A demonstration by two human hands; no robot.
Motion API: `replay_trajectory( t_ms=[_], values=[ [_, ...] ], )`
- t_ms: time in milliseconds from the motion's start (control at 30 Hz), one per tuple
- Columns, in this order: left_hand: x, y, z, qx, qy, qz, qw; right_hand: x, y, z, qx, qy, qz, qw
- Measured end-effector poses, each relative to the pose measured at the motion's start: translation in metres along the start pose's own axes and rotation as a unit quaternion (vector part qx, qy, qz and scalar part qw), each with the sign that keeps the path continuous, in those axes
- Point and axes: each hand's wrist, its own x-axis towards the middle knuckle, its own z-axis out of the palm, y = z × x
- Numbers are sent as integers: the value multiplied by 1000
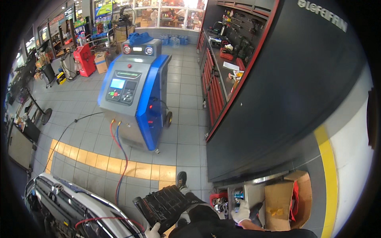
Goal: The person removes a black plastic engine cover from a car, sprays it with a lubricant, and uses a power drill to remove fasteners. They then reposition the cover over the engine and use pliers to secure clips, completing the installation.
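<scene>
At the bottom of the view, my left hand point(152, 231), in a white glove, grips the near edge of a large black ribbed plastic cover point(164, 204). The cover is tilted and spans from beside the car to my leg. To the right, my right hand point(241, 215), also in a white glove, reaches over a metal tray point(256, 194). Close to its fingertips lies a small teal-and-blue object point(239, 195). The fingers of that hand are partly hidden and blurred together. Beside the tray, a red bin point(216, 196) holds several metal parts.
An open cardboard box point(278, 198) stands right of the tray, against a tall black cabinet point(278, 99). A car's open front point(75, 210) is at lower left. Ahead stands a blue-and-grey service machine point(135, 91), its red and blue hoses point(126, 158) trailing across the tiles.
</scene>
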Motion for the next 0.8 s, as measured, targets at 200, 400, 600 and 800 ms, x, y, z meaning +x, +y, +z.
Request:
replay_trajectory(
  t_ms=[200, 400, 600, 800],
  values=[
    [46, 124, 156, 20, -70, -22, 997, 215, -131, 38, 275, -197, 87, 937],
    [43, 285, 302, 100, -220, 133, 961, 386, -211, 34, 594, -373, 312, 641],
    [76, 410, 401, 345, -212, 349, 845, 495, -260, 18, 690, -339, 319, 554],
    [117, 538, 490, 502, -247, 427, 711, 611, -373, -1, 786, -343, 208, 470]
  ],
)
